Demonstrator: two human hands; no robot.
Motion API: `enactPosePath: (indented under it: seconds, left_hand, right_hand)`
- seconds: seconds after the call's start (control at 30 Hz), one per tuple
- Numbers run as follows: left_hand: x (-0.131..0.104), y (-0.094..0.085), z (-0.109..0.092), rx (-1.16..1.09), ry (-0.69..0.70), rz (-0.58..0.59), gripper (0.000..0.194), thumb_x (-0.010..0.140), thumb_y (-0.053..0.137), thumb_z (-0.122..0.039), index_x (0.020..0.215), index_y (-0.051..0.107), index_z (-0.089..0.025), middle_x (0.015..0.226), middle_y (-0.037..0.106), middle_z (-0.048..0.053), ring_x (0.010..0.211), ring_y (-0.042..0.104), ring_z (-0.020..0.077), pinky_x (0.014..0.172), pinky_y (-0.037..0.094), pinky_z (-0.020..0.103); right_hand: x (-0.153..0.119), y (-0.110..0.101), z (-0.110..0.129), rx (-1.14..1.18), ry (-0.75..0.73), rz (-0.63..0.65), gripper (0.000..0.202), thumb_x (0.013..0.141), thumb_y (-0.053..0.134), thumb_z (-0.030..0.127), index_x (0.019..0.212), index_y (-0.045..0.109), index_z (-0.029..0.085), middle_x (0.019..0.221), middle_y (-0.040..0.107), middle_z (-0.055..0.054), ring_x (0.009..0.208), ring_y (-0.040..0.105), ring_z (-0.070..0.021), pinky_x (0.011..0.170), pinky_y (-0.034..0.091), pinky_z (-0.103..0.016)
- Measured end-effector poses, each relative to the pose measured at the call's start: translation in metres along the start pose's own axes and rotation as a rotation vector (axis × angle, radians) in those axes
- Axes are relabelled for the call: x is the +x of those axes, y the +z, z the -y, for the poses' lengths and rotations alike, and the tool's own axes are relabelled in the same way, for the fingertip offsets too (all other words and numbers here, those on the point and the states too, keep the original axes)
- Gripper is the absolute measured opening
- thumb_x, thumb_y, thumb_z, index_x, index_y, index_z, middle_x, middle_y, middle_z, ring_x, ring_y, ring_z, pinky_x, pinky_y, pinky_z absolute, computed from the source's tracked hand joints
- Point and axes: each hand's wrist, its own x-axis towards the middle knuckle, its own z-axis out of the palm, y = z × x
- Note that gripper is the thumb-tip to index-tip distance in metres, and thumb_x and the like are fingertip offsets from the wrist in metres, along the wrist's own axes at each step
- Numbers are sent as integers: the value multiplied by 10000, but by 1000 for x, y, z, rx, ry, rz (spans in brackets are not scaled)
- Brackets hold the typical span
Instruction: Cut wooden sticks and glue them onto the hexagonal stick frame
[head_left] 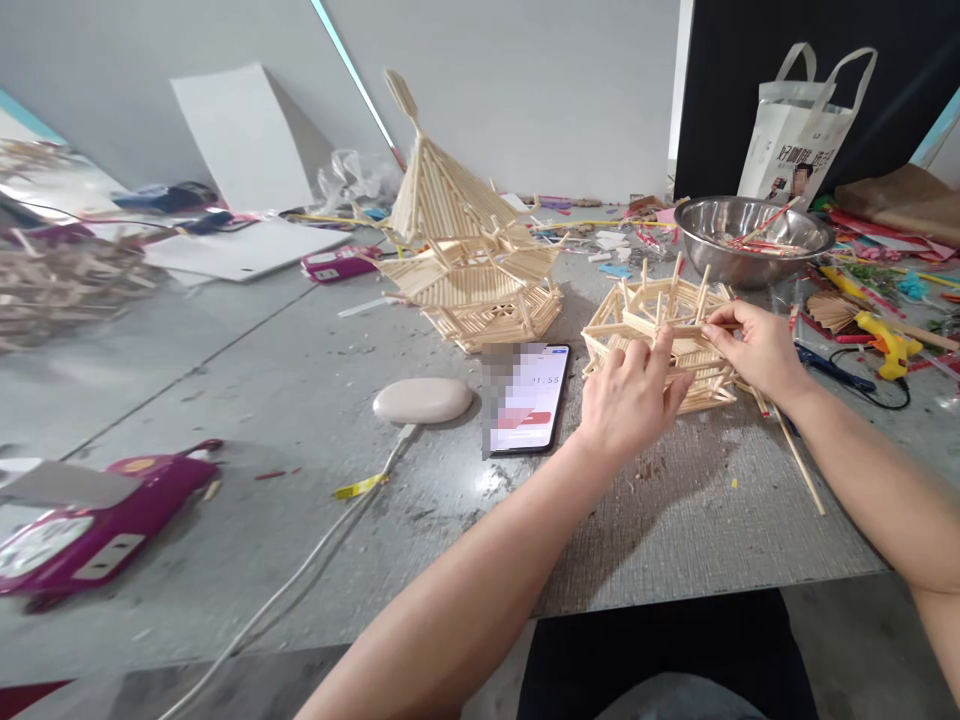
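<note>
The unfinished model [641,323], an open frame of pale sticks with several uprights poking up, sits on the counter [300,370], in front of the person and to the right. Both hands are at its near side. The right hand [754,345] pinches the end of a short stick [684,331] between thumb and fingertips, nearly closed. The left hand [634,390] reaches to the stick's other end with its index finger; the other fingers are bent and the thumb stands apart. I cannot tell whether this hand grips anything.

A loose stick [802,465] lies on the counter under the right forearm, slanting toward the near edge. Left of the model stands a tower [469,285] of the same sticks, with a steep pointed roof. A lit phone [529,400] lies between the two, nearer the person, and beside it an oval device [422,400] with a white cable [300,570] running off toward the near edge. Farther left is a purple power strip [112,525].

Behind the model, to the right, is a steel bowl [754,250] with red-marked sticks in it, and behind that a white bag [795,135]. A yellow glue gun [890,347] lies among scraps at the right.
</note>
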Motion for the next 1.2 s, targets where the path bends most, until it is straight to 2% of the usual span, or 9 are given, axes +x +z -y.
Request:
enactPosePath:
  seconds: [0.2, 0.3, 0.4, 0.5, 0.67, 0.83, 0.93, 1.03, 1.2]
  left_hand:
    - [-1, -1, 1, -10, 6, -40, 526, 888, 334, -481, 1313, 400, -177, 951, 584, 117, 822, 543, 215, 555, 430, 266]
    - [-1, -3, 2, -38, 36, -198, 479, 886, 350, -454, 1270, 454, -187, 1063, 551, 136, 849, 538, 214, 582, 436, 285]
    - [0, -7, 2, -31, 109, -372, 413, 881, 387, -397, 1215, 505, -185, 1158, 531, 139, 912, 523, 226, 707, 440, 340]
    - [2, -14, -1, -10, 227, -431, 348, 887, 398, -343, 1166, 542, -193, 1152, 570, 114, 912, 515, 221, 754, 412, 355]
    - [2, -18, -11, -23, 317, -382, 291, 901, 396, -323, 1082, 578, -185, 1014, 653, 77, 864, 525, 205, 715, 388, 340]
    - [0, -9, -13, -143, 325, -255, 303, 929, 333, -292, 958, 609, -169, 715, 630, 41, 641, 545, 149, 552, 373, 268]
    - [-3, -3, -12, -246, 275, -164, 317, 933, 317, -288, 940, 609, -164, 713, 615, 35, 579, 550, 117, 492, 356, 223]
    - [-6, 2, -11, -284, 247, -113, 317, 930, 319, -286, 878, 606, -163, 724, 618, 38, 620, 579, 123, 512, 380, 214]
    - [-11, 10, -10, -297, 235, -130, 299, 920, 333, -270, 775, 569, -157, 741, 629, 46, 686, 598, 145, 548, 415, 226]
  right_hand:
    - [-2, 3, -3, -33, -88, 0, 102, 789, 515, 310, 738, 522, 221, 716, 619, -16, 680, 569, -153, 647, 427, -309]
    - [-6, 1, -1, -144, -170, -41, 105, 811, 477, 315, 747, 486, 233, 730, 613, -19, 717, 566, -169, 727, 409, -346]
    - [-10, -6, 3, -257, -219, -74, 87, 822, 446, 281, 752, 465, 234, 724, 604, -23, 731, 554, -178, 760, 379, -365]
    - [-17, -16, 8, -289, -299, -61, 84, 834, 444, 267, 760, 459, 229, 716, 591, -22, 737, 541, -174, 758, 366, -352]
    - [-34, -28, 16, -288, -431, -14, 115, 869, 438, 301, 789, 470, 225, 723, 574, -15, 727, 518, -162, 750, 367, -332]
    - [-45, -27, 19, -252, -496, -19, 121, 883, 444, 310, 808, 472, 219, 719, 573, -13, 715, 519, -156, 724, 382, -317]
    - [-47, -23, 18, -239, -484, 9, 144, 890, 426, 320, 795, 466, 219, 718, 574, -20, 713, 521, -160, 715, 392, -319]
    - [-49, -20, 17, -229, -463, 49, 161, 896, 405, 333, 800, 466, 220, 735, 581, -31, 740, 532, -170, 719, 401, -325]
    - [-54, -15, 13, -224, -453, 75, 131, 893, 423, 302, 820, 477, 206, 740, 585, -32, 739, 540, -166, 722, 412, -319]
